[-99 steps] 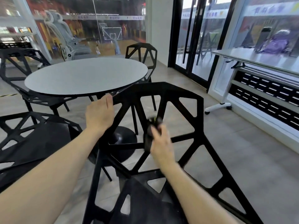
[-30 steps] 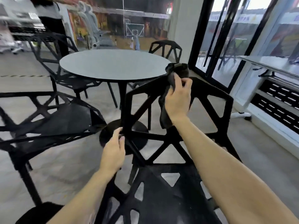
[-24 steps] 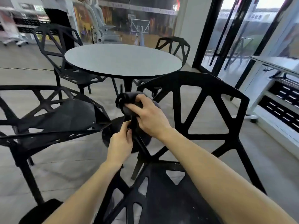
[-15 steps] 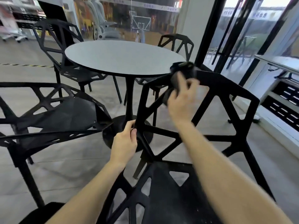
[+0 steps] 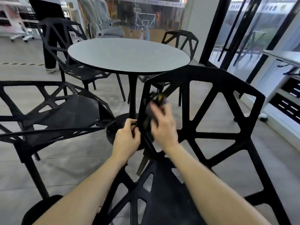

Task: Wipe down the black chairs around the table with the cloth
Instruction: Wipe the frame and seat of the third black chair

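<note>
Head view looks down along two bare forearms reaching forward over the seat of the nearest black chair (image 5: 164, 197). Left hand (image 5: 125, 140) sits low at the left upright of that chair's backrest, wrist straight, fingers (image 5: 129, 123) curled round the strut in a firm hold. Right hand (image 5: 164, 127) lies just beside it, slightly higher, blurred by motion; its fingers are bent over a dark cloth (image 5: 150, 113) and press it against the same strut, with a small yellow mark showing at the cloth's upper end. How tightly the right fingers close is hard to tell through the blur. Cloth and both hands sit at the backrest's left edge, below its top corner. To the left stands a second chair (image 5: 65, 111), its seat facing the round grey worktop (image 5: 128, 55). Beyond the worktop's far edge are two more chairs, one far left (image 5: 65, 46) and one far right (image 5: 180, 39). A person's dark trouser legs (image 5: 48, 51) show behind the far-left chair.
</note>
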Motion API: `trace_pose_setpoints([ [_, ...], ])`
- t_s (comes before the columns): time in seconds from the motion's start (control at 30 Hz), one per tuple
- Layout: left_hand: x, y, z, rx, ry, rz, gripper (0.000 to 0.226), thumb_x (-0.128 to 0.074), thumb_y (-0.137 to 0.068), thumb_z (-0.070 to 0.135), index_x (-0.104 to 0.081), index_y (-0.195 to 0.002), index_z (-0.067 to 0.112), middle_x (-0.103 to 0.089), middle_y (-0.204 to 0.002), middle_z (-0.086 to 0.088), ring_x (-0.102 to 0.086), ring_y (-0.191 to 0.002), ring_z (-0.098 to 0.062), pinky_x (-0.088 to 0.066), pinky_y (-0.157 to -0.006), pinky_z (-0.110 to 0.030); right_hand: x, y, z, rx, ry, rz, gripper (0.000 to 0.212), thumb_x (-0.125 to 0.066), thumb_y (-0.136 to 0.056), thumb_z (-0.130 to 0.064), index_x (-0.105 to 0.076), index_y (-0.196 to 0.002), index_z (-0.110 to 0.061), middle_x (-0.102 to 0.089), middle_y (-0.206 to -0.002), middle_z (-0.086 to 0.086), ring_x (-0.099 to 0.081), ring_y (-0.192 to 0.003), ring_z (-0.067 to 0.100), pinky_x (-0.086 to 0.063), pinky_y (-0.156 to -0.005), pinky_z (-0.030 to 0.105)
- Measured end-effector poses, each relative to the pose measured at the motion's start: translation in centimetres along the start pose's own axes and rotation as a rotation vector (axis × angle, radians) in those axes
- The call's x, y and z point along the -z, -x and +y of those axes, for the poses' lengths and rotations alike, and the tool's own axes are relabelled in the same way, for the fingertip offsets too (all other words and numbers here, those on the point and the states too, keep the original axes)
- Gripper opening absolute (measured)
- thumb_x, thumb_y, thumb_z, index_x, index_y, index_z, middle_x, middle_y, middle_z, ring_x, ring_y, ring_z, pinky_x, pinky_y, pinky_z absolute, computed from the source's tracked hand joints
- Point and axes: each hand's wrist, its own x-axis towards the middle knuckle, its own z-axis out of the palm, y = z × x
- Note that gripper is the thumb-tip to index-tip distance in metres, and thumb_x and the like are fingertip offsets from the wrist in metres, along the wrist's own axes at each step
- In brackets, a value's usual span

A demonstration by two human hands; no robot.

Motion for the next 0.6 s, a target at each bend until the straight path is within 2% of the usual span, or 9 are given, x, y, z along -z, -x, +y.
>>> trace_pose_setpoints([
  [0.07, 0.3, 0.2, 0.2, -0.003, 0.008, -0.005, 0.02, -0.058, -0.099, 0.024, -0.057, -0.118, 0.03, -0.078, -0.089, 0.012, -0.073, -0.069, -0.007, -0.064, -0.067, -0.044, -0.3, 2.0, -0.1, 0.041, -0.049, -0.107, 0.061, -0.062, -0.098, -0.002, -0.055, -0.155, -0.022, -0.05, -0.141, 0.008, -0.056, -0.131, 0.027, -0.05, -0.111, 0.046],
  [0.13, 0.5, 0.3, 0.2, 0.01, 0.019, -0.021, 0.023, -0.059, -0.095, 0.028, -0.059, -0.118, 0.03, -0.078, -0.092, 0.013, -0.075, -0.076, -0.007, -0.065, -0.069, -0.045, 1.4, 0.5, 0.3, 0.053, -0.043, -0.096, 0.057, -0.063, -0.098, -0.003, -0.059, -0.151, -0.023, -0.053, -0.137, 0.004, -0.058, -0.126, 0.019, -0.052, -0.109, 0.041],
  [0.2, 0.6, 0.4, 0.2, 0.032, 0.052, -0.046, 0.027, -0.06, -0.092, 0.028, -0.06, -0.118, 0.033, -0.078, -0.096, 0.016, -0.076, -0.076, -0.013, -0.065, -0.064, -0.049, 3.3, -0.7, -0.1, 0.017, 0.001, 0.043, 0.05, -0.064, -0.099, -0.006, -0.063, -0.147, -0.02, -0.055, -0.127, 0.002, -0.057, -0.111, 0.008, -0.054, -0.1, 0.029],
  [0.27, 0.8, 0.6, -0.1, 0.052, 0.083, -0.059, 0.032, -0.06, -0.089, 0.022, -0.061, -0.119, 0.034, -0.079, -0.1, 0.018, -0.077, -0.075, -0.017, -0.066, -0.064, -0.05, 3.1, -0.3, -0.9, -0.08, 0.005, 0.156, 0.047, -0.062, -0.102, -0.01, -0.061, -0.148, -0.019, -0.054, -0.124, 0.003, -0.056, -0.107, 0.007, -0.053, -0.097, 0.023],
  [0.3, 0.9, 0.7, -0.1, 0.05, 0.096, -0.067, 0.034, -0.06, -0.088, 0.019, -0.061, -0.119, 0.033, -0.079, -0.1, 0.016, -0.077, -0.075, -0.018, -0.066, -0.065, -0.05, 2.2, 0.4, -1.2, -0.073, 0.013, 0.127, 0.048, -0.062, -0.101, -0.009, -0.06, -0.148, -0.018, -0.054, -0.126, 0.003, -0.058, -0.11, 0.011, -0.053, -0.099, 0.027],
  [0.4, 1.1, 0.6, -0.3, 0.038, 0.071, -0.071, 0.037, -0.061, -0.084, 0.017, -0.063, -0.121, 0.022, -0.076, -0.092, 0.008, -0.073, -0.079, -0.014, -0.061, -0.073, -0.041, -1.6, 4.1, -1.7, 0.106, 0.074, -0.164, 0.049, -0.065, -0.093, -0.005, -0.066, -0.14, -0.017, -0.055, -0.128, 0.009, -0.056, -0.12, 0.029, -0.053, -0.1, 0.047],
  [0.5, 1.1, -0.1, -0.5, -0.002, 0.011, -0.088, 0.038, -0.064, -0.086, 0.014, -0.06, -0.124, 0.02, -0.072, -0.088, 0.007, -0.068, -0.082, -0.008, -0.051, -0.072, -0.032, -2.4, 4.2, 0.0, 0.151, 0.106, -0.192, 0.047, -0.068, -0.091, -0.006, -0.069, -0.137, -0.016, -0.057, -0.126, 0.012, -0.057, -0.121, 0.033, -0.055, -0.097, 0.048],
  [0.6, 1.0, -0.2, -0.3, -0.036, -0.015, -0.117, 0.034, -0.067, -0.089, 0.014, -0.057, -0.118, 0.026, -0.077, -0.093, 0.012, -0.072, -0.082, -0.009, -0.057, -0.075, -0.033, 0.5, 5.9, 4.1, 0.099, 0.21, -0.216, 0.044, -0.071, -0.088, -0.004, -0.074, -0.13, -0.016, -0.057, -0.124, 0.008, -0.061, -0.116, 0.03, -0.057, -0.095, 0.046],
])
